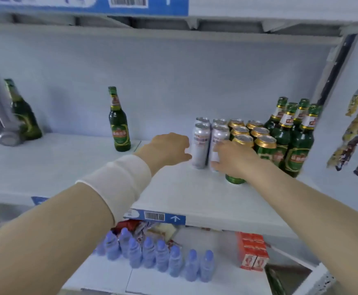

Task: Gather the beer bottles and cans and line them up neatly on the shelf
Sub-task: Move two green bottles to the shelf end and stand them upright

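From my feed, both hands are out over the shelf (67,167), close together at the block of cans near its right end. The left hand (169,147) touches the left side of the left silver can (199,145) with its fingertips; I cannot tell whether the fingers curl round it. The right hand (235,160) grips the right silver can (218,137), fingers and thumb wrapped on its near side, and it hides most of a green can (235,179) whose base shows below the palm.

Both silver cans stand upright, just beside each other, with two more behind them. To their right are rows of gold-topped green cans (265,143), then four green bottles (299,145) packed in the back right corner.

A lone bottle (118,124) stands upright mid-shelf, nearer the back edge and well apart from the block. A tilted bottle (25,120) leans at the left end (blurred, so I can't tell what it leans on).

On the shelf below are water bottles (161,256) and red cartons (252,252).
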Tool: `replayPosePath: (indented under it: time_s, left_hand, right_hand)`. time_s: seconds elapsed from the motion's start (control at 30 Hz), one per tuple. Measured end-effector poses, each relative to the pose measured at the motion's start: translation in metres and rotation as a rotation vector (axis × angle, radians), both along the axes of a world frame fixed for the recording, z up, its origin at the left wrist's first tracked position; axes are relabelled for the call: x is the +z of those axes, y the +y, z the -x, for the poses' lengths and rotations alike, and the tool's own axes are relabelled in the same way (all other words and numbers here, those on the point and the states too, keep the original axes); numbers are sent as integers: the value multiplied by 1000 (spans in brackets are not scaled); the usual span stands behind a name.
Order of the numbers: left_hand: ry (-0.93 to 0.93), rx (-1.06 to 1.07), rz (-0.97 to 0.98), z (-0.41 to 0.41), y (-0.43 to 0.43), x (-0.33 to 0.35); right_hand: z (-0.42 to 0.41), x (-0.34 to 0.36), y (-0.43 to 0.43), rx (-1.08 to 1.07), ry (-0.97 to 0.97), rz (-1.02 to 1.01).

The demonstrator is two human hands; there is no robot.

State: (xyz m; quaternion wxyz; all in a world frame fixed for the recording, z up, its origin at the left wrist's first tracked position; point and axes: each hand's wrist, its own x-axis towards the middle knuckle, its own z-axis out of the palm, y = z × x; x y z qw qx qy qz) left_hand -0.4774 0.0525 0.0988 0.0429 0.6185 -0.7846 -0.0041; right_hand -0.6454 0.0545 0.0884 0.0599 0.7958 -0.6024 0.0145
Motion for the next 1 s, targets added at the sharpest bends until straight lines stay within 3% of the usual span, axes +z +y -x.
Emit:
replayPosePath:
  time_s: [0.47,0.77,0.9,1.0]
  left_hand:
    - [154,331,-95,-383,-4,-46]
    - [163,398,-49,-505,-86,-89]
    - [89,396,42,-549,-128,-83]
    - [151,414,151,-579,-153,-79]
  right_hand:
    - [-390,-36,-61,306,86,-80]
    - [-507,-63,-147,354,21,-121]
    - [-548,-62,-183,370,-12,-91]
    - [-577,-62,-205,380,-25,-7]
